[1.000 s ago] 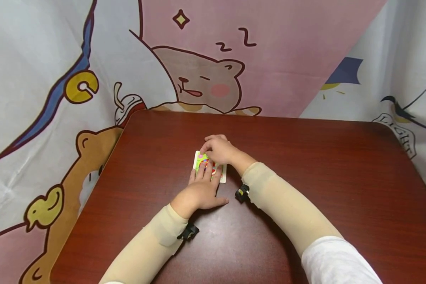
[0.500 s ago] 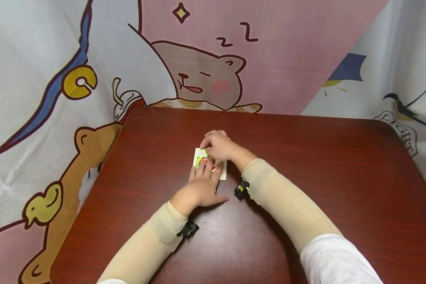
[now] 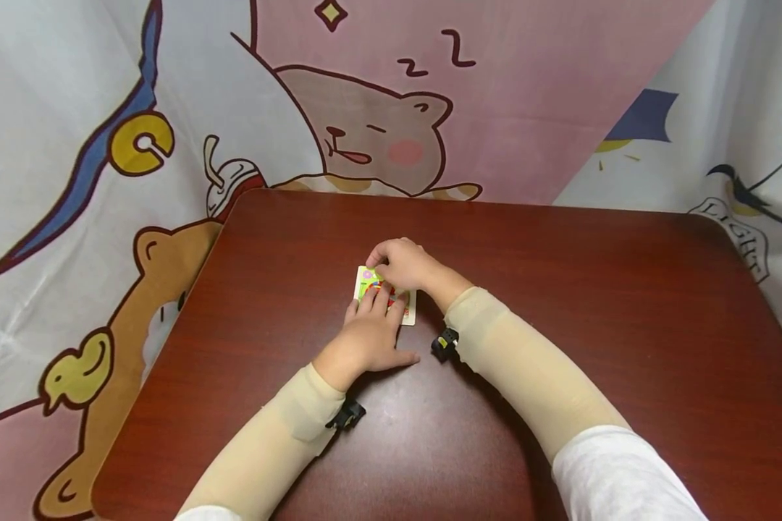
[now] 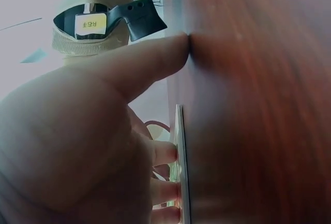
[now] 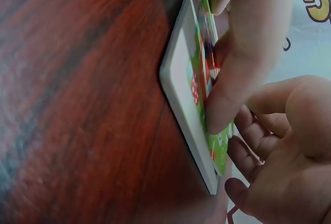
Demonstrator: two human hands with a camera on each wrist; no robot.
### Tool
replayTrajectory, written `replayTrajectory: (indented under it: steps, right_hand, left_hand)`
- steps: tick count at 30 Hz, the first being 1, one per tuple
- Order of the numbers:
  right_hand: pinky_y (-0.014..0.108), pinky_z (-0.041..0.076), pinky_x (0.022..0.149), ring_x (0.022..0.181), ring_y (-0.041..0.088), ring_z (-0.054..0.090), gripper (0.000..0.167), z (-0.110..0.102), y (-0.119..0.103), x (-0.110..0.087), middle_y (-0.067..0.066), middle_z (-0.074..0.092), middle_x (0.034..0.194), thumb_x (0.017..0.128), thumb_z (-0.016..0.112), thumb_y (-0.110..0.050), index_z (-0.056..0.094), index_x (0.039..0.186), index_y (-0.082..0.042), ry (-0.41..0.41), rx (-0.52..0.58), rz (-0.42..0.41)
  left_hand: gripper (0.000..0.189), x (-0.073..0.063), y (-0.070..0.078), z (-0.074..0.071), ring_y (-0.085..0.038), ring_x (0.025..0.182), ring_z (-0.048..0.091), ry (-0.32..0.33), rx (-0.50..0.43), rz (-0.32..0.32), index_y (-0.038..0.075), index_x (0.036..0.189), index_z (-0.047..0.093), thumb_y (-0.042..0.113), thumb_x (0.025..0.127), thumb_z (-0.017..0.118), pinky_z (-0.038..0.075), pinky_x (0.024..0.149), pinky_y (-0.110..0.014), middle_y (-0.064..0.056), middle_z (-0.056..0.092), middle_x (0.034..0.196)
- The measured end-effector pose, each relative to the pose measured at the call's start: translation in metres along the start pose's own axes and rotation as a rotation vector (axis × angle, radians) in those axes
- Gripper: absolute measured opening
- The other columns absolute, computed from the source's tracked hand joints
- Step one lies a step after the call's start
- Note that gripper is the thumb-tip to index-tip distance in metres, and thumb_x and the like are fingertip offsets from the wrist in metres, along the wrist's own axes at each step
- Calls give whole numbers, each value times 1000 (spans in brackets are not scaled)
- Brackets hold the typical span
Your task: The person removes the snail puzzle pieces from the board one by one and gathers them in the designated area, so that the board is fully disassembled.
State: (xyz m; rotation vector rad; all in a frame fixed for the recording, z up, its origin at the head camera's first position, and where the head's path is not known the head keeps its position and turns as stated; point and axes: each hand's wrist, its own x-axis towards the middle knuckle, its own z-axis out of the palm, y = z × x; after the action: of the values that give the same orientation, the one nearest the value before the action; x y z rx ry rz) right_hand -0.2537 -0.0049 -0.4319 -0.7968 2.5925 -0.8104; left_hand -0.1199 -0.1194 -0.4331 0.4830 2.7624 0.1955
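Note:
A small flat board (image 3: 411, 317) with a white border and a bright green and red picture lies on the table. My left hand (image 3: 368, 340) reaches over its near side, straight fingers pressing on the picture, thumb (image 4: 160, 53) spread out to the table. At the far edge my right hand (image 3: 400, 264) bends over the board with curled fingers, thumb and index tips close together. In the right wrist view, a green picture piece (image 5: 221, 157) sits raised above the white base (image 5: 181, 94), and the right fingertips pinch at its outer edge. The left fingers cover much of the picture.
The dark red wooden table (image 3: 593, 325) extends around both arms. A cartoon-printed cloth (image 3: 508, 94) hangs behind and to the sides. Small black cameras (image 3: 444, 344) sit on both wrists, close above the table.
The head view has tipped slightly downward, so the scene sits higher. The right fingers have curled in a little more at the board's far edge. The left hand stays on the picture.

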Motion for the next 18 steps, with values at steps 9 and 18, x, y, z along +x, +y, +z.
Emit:
replayTrajectory:
  steps: [9,18]
  right_hand:
    - [52,43,104,101,20,65,18,-1,0,1,-3,77,109,102,64,-12,78,113,-13,5,8,-28]
    - [47,42,106,114,20,65,23,5,4,6,-4,77,115,102,69,-14,80,122,-16,7,14,-59]
  left_hand:
    - [110,6,-6,2,-37,154,26,68,21,15,17,166,35,76,82,74,37,111,-61,-13,25,171]
    - [115,4,-4,-3,-35,157,27,76,43,-4,18,168,33,81,81,72,40,109,-60,-14,29,171]
